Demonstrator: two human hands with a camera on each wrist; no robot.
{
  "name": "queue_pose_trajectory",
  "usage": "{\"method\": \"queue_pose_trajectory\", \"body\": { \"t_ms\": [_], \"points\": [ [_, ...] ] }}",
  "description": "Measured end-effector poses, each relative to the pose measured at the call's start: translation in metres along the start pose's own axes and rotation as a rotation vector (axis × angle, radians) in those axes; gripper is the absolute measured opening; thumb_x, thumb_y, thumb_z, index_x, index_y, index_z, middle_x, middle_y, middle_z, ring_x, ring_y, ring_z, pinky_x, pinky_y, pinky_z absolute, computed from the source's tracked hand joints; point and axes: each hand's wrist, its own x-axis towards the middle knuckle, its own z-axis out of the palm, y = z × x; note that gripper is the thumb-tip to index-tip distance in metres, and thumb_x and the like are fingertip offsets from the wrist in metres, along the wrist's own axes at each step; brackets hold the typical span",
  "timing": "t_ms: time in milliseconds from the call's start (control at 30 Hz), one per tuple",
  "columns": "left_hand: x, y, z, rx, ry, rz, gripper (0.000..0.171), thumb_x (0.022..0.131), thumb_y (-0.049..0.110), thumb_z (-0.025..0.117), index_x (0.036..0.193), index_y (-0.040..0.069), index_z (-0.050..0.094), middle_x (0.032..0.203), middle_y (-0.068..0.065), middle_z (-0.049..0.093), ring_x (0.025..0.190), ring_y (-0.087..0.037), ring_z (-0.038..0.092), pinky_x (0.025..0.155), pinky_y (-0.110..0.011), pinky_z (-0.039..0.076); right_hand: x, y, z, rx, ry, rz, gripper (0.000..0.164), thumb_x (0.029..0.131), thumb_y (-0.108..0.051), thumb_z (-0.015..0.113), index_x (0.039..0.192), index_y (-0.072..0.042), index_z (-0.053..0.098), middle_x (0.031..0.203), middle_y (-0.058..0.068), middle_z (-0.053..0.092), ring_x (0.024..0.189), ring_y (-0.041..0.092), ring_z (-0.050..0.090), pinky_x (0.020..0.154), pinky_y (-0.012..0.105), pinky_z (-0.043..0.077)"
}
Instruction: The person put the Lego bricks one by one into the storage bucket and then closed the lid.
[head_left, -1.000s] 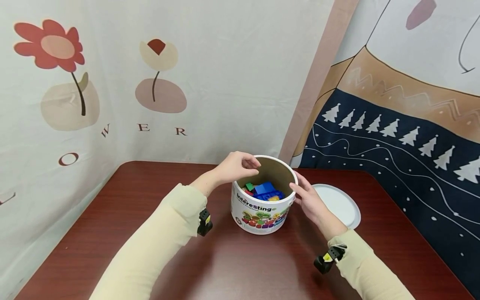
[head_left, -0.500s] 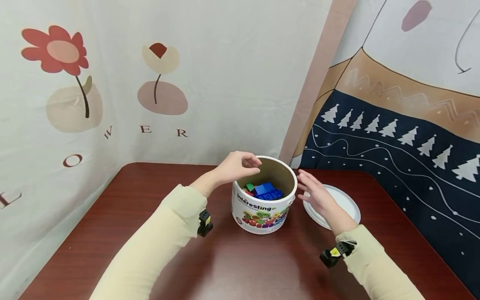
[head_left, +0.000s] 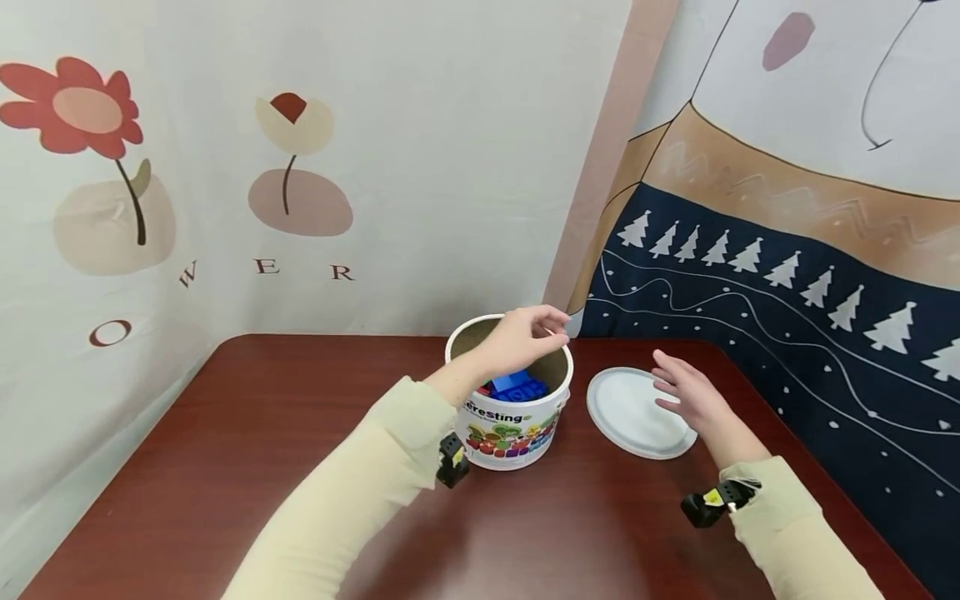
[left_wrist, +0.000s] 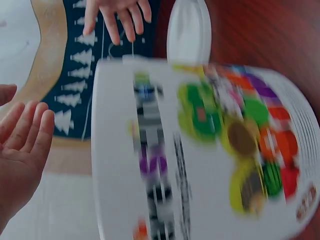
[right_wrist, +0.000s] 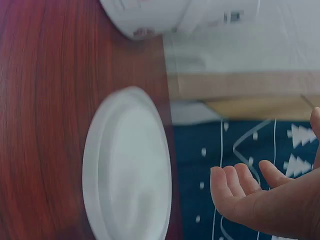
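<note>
A white bucket (head_left: 510,435) with a colourful printed label stands upright on the table, its top uncovered. Blue building blocks (head_left: 519,387) lie inside, and a bit of red shows beside them. My left hand (head_left: 525,337) hovers over the bucket's mouth, fingers loosely bent with nothing in them, hiding part of the opening. The bucket's wall fills much of the left wrist view, with that hand (left_wrist: 24,145) at its side. Farther right, my right hand (head_left: 693,396) is raised above the far edge of the round white lid (head_left: 630,412), fingers extended and holding nothing.
The reddish-brown table (head_left: 300,433) meets a pale printed curtain (head_left: 435,167) at the back. A navy cloth with white trees (head_left: 757,308) hangs along the right side. Black wrist cameras (head_left: 452,461) sit on both sleeves.
My right hand has let go of the bucket's rim and moved right, past the lid. My left hand has shifted right across the bucket's mouth. The view has turned slightly right.
</note>
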Motion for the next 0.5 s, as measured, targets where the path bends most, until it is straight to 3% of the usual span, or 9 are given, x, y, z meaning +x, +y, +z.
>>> {"method": "queue_pose_trajectory", "body": {
  "t_ms": [267, 500],
  "points": [
    [0.018, 0.021, 0.047, -0.069, -0.013, -0.031, 0.036, 0.092, 0.019, 0.058, 0.126, 0.008, 0.054, 0.118, -0.010, 0.063, 0.105, -0.019, 0.061, 0.086, -0.022, 0.050, 0.000, 0.016, -0.032, 0.003, 0.078, 0.093, 0.090, 0.093, -0.055, 0.041, 0.149, -0.004, -0.007, 0.155, 0.025, -0.002, 0.143, 0.040, 0.003, 0.115, 0.053, 0.013],
    [0.027, 0.025, 0.092, -0.105, 0.006, -0.092, 0.041, 0.091, 0.019, 0.059, 0.129, 0.006, 0.052, 0.123, -0.010, 0.061, 0.107, -0.019, 0.060, 0.088, -0.018, 0.048, 0.000, 0.028, -0.046, -0.035, 0.132, 0.130, 0.088, 0.093, -0.053, 0.040, 0.149, -0.002, -0.005, 0.154, 0.028, -0.002, 0.142, 0.043, 0.006, 0.114, 0.053, 0.016]
  ]
}}
